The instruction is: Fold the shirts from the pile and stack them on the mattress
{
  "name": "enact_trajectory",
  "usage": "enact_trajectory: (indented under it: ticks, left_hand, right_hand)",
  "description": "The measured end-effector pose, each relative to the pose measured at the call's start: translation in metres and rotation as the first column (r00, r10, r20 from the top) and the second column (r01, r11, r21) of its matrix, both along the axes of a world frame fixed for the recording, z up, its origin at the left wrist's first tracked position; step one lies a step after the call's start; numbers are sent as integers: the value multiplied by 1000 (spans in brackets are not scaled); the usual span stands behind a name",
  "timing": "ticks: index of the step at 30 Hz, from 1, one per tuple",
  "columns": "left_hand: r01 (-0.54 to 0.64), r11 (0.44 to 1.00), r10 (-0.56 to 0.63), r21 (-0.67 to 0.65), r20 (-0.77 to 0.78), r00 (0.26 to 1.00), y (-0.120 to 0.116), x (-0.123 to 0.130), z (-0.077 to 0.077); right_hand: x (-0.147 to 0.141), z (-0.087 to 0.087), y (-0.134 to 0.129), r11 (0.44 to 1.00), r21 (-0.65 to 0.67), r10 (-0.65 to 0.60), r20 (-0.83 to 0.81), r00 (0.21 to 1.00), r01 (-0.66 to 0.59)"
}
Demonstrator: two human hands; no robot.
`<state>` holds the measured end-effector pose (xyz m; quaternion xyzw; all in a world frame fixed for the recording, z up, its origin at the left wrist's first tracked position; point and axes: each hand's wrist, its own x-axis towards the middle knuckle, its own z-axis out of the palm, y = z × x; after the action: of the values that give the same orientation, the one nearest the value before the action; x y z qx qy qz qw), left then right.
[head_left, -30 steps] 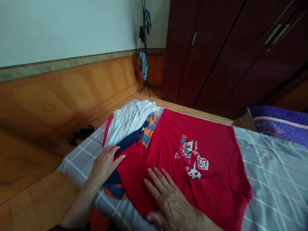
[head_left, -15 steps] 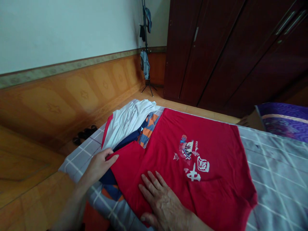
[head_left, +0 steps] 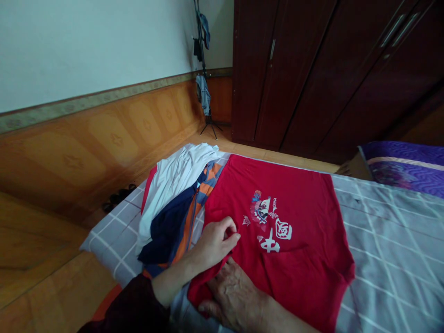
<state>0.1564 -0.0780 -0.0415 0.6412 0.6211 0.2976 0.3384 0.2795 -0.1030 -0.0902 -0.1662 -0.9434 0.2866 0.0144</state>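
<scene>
A red T-shirt with a printed mask and white characters is spread on the bed. My left hand is closed in a pinch on the shirt's sleeve, which is folded inward over the shirt body. My right hand lies flat on the shirt near the fold, its fingertips covered by the turned-over sleeve. Left of the shirt lie a dark blue garment with an orange and grey patterned part and a white garment with a red edge.
The bed has a grey checked sheet. Beyond it stand a dark red wardrobe and a coat rack with hanging clothes. Dark shoes sit on the floor at left. Purple bedding is at the right.
My left hand has moved right, carrying the sleeve over the shirt body and across my right fingers. The dark blue garment is now more uncovered. My right hand stays in place.
</scene>
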Motion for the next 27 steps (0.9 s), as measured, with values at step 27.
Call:
enact_trajectory:
  ticks: [27]
  left_hand:
    - [153,913,-20,379,-332,943,34,-84,-42]
  right_hand:
    - [17,33,0,894,298,-355,16,935,334]
